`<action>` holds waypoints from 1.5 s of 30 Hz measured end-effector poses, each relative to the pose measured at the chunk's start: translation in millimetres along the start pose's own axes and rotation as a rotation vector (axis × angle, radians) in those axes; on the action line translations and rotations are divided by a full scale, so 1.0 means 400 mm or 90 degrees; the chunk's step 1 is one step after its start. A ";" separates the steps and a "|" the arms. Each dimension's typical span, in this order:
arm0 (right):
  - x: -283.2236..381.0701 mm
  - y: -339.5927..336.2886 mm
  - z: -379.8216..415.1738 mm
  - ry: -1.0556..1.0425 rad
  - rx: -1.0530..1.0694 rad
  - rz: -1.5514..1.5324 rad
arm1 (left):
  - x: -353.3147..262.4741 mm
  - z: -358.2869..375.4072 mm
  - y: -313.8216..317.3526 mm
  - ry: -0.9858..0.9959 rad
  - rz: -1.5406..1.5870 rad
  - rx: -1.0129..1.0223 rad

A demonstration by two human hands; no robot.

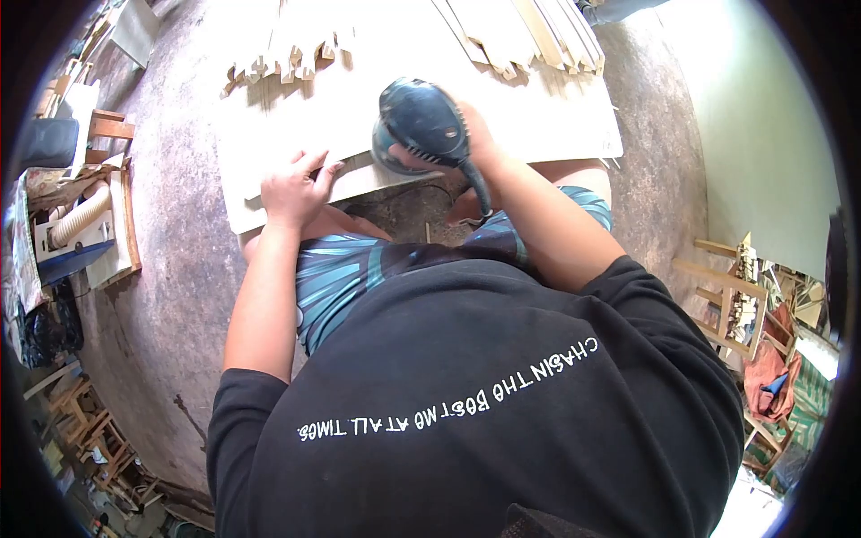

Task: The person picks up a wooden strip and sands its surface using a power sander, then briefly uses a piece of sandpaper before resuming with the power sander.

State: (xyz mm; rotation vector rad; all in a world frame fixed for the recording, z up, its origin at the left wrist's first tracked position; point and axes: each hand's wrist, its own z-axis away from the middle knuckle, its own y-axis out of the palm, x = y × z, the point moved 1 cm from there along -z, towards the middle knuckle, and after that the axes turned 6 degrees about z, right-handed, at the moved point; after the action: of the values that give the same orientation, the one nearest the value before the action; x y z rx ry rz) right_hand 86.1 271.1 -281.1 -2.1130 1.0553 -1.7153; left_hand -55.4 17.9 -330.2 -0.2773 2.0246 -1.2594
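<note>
Black shirt (484, 403) above; right hand (475, 134) grips sander (421, 125), left hand (296, 188) flat on board (538, 117) over concrete floor (170, 296).

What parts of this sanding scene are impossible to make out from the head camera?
- The sander: its pad and where it meets the thin wood strip are hidden under its body.
- Right hand: mostly behind the sander.
- Left hand: what its palm covers on the board.
- Notched wooden pieces: cut off by the top edge.
- Clutter at the sides: warped and too small to identify.
</note>
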 end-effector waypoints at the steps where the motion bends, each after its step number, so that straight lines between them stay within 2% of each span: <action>1: -0.011 -0.020 0.007 0.020 0.003 0.046 | -0.001 0.000 0.000 0.003 -0.001 -0.003; 2: -0.025 -0.041 0.011 0.040 0.006 0.093 | -0.001 0.000 0.000 0.006 -0.002 -0.006; 3: -0.049 -0.058 0.016 0.035 -0.027 0.037 | -0.001 0.000 0.001 0.010 -0.003 -0.009; 4: -0.057 -0.081 0.021 0.077 -0.027 0.102 | 0.000 0.001 0.003 0.010 -0.001 -0.010; 6: -0.081 -0.123 0.026 0.149 -0.014 0.065 | 0.002 0.001 0.003 0.009 0.003 -0.012; 7: -0.078 -0.139 0.028 0.170 -0.040 0.128 | 0.000 0.001 0.002 0.010 0.003 -0.013; 10: -0.113 -0.167 0.035 0.163 -0.097 0.143 | -0.004 0.002 -0.001 0.010 0.012 -0.014; 16: -0.080 -0.145 0.022 0.228 -0.027 0.135 | -0.005 -0.001 -0.004 0.007 0.013 -0.011; 20: -0.046 -0.087 -0.002 0.114 -0.007 0.025 | -0.003 0.000 -0.003 0.006 0.009 -0.008; 26: 0.037 0.017 -0.046 0.060 0.069 0.062 | -0.004 -0.002 -0.006 0.008 -0.006 0.002; 29: 0.030 0.065 -0.064 -0.010 0.092 0.098 | 0.003 -0.001 -0.001 0.027 -0.002 -0.004; 33: 0.034 0.083 -0.065 -0.065 0.033 0.090 | 0.010 -0.001 0.006 0.041 -0.007 -0.014; 36: 0.024 0.054 -0.051 0.027 0.070 0.012 | 0.008 -0.001 0.004 0.041 -0.005 -0.012; 40: -0.010 -0.012 -0.027 0.088 0.054 0.064 | 0.005 0.001 0.002 0.043 0.001 -0.016; 44: -0.071 -0.088 0.002 0.138 -0.022 0.021 | -0.002 -0.002 -0.003 0.046 0.000 -0.022; 45: -0.077 -0.108 0.006 0.156 -0.037 0.070 | -0.003 -0.002 -0.003 0.045 0.001 -0.023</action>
State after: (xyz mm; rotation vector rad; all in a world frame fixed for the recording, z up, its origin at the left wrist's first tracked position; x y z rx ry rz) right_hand 103.3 321.4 -280.4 -1.8720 1.2764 -1.9460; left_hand -55.3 18.6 -328.3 -0.2508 2.1092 -1.2488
